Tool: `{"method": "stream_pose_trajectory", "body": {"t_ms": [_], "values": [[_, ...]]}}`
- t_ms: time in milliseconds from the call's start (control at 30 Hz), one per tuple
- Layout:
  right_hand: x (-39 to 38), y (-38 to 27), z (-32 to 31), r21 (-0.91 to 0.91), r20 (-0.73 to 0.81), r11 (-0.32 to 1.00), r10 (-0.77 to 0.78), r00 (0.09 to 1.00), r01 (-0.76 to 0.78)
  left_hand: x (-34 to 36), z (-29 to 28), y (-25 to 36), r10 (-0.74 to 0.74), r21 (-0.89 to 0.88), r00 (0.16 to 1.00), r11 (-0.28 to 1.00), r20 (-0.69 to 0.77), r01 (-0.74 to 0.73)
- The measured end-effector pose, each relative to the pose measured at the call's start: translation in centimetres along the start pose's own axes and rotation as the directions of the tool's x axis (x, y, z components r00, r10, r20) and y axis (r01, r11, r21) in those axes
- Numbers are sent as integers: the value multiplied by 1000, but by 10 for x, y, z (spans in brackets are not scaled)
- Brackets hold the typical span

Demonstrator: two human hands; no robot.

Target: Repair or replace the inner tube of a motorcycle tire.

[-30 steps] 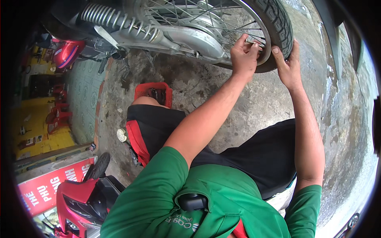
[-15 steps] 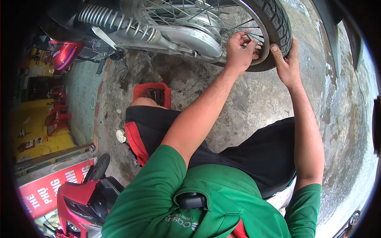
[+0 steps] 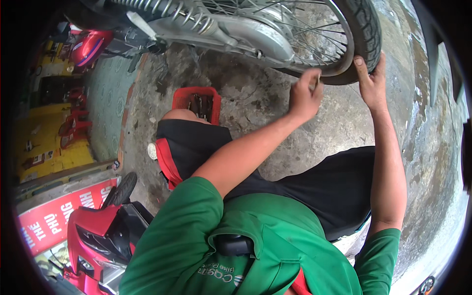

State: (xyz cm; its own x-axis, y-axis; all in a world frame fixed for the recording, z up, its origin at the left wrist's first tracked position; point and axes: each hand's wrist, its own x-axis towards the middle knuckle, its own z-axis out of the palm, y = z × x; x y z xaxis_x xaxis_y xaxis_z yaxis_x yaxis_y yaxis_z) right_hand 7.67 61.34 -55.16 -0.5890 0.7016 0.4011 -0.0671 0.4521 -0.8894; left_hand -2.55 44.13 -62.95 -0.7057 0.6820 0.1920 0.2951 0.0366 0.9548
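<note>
Wheel | at 1 o'clock in view | step, as judged: tyre steadied, clasped between right hand's thumb and fingers at 2 o'clock | left hand held near tyre, fingers curled; pinch cannot be told, blurred | next move seems to call for steady tyre | since earlier: left hand withdrawn from spokes

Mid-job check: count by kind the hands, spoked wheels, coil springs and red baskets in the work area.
Hands: 2, left hand and right hand
Spoked wheel: 1
Coil spring: 1
Red basket: 1
Total: 5
</note>
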Motion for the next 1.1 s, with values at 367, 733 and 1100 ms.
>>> {"method": "stream_pose_trajectory", "body": {"t_ms": [367,733,1100], "values": [[4,-7,-2,-69,-30,998,-1,1000,-1,-54,-142,-169,-515,567,840,646,-169,510],[-1,-12,0,-145,-96,989,9,995,-23,-34,-156,-166,-511,657,802,496,-308,568],[13,-2,6,-126,-190,986,-132,973,110,-58,-191,-175,-349,626,726,366,-593,688]]}}
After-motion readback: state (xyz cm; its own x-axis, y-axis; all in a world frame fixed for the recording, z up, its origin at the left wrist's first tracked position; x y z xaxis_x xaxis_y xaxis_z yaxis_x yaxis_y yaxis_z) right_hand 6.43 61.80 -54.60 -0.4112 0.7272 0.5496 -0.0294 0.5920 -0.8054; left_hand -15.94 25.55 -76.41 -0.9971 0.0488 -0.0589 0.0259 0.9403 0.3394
